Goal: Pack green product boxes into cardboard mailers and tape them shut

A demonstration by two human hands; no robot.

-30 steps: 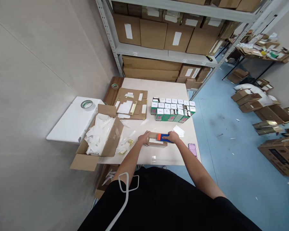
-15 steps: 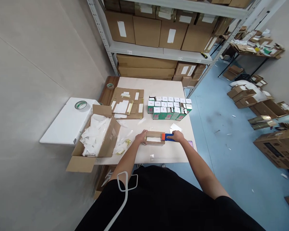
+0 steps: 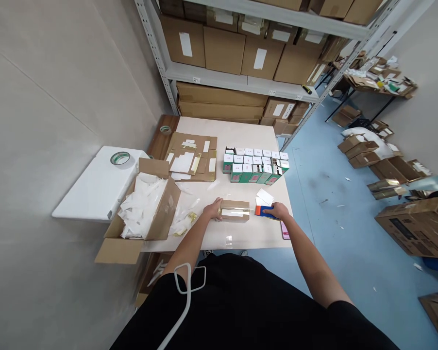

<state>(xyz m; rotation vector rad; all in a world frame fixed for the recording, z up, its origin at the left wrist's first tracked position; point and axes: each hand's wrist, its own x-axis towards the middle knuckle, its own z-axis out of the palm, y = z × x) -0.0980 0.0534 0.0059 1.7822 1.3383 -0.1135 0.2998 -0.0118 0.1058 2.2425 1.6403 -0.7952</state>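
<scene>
A small brown cardboard box (image 3: 235,211) with a white label lies on the pale table (image 3: 241,233) near its front edge. My left hand (image 3: 212,210) rests against the box's left end, fingers curled on it. My right hand (image 3: 279,212) grips a blue and orange tape dispenser (image 3: 263,211), now just right of the box and apart from it. A thin strip of tape runs along the box top.
Rows of green and white cartons (image 3: 255,166) stand behind the box. An open carton of white bags (image 3: 144,209) sits at left, flattened cardboard (image 3: 193,156) behind it, tape rolls (image 3: 120,158) on a white board. A pink phone (image 3: 284,230) lies at the table's right edge. Shelves hold brown boxes.
My right hand drew the tape dispenser rightward across the box top and off its right end. The left hand stayed on the box's left end.
</scene>
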